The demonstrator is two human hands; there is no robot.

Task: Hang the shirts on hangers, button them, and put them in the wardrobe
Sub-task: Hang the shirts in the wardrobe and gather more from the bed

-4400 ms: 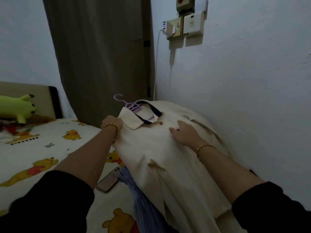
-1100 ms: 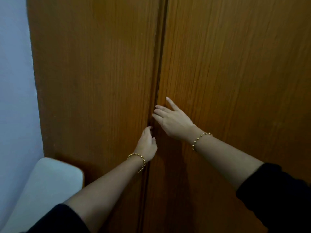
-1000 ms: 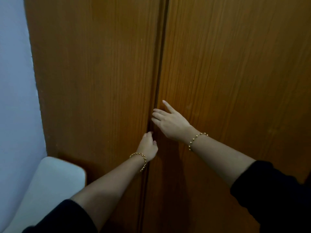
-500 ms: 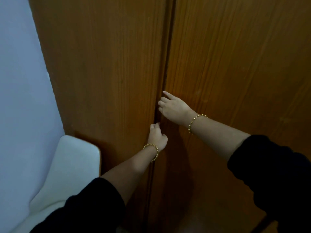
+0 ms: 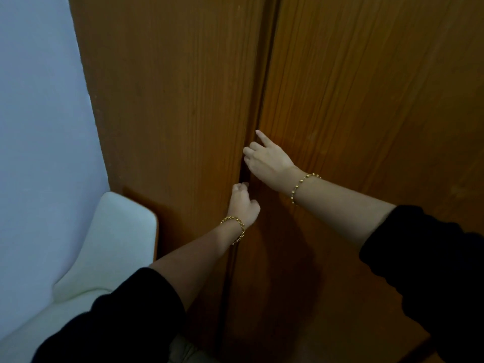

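Fingers that lay nearly flat on the wood a second ago are now hooked in. The right hand [image 5: 268,161] curls its middle fingers into the seam [image 5: 264,87] at the edge of the right door [image 5: 366,87], while its index finger [image 5: 262,137] stays straight, pointing up along the panel. Just below, almost touching it, the left hand [image 5: 242,204] is bunched with knuckles bent, its fingertips digging in at the edge of the left door [image 5: 170,100]. Both sets of fingertips vanish into a thin dark slot between the hands. The wardrobe [image 5: 340,258] stands dead ahead and fills the view, its two tall doors running lengthwise top to bottom, with the seam leaning slightly to the right as it climbs. Its surface is smooth orange-brown wood veneer with long vertical grain lines. Beaded gold bracelets sit on the right wrist [image 5: 303,186] and the left wrist [image 5: 235,226], above pushed-up black sleeves [image 5: 117,318]. At the left, a glossy white moulded chair back [image 5: 117,244] with rounded corners stands against a plain pale wall [image 5: 39,100].
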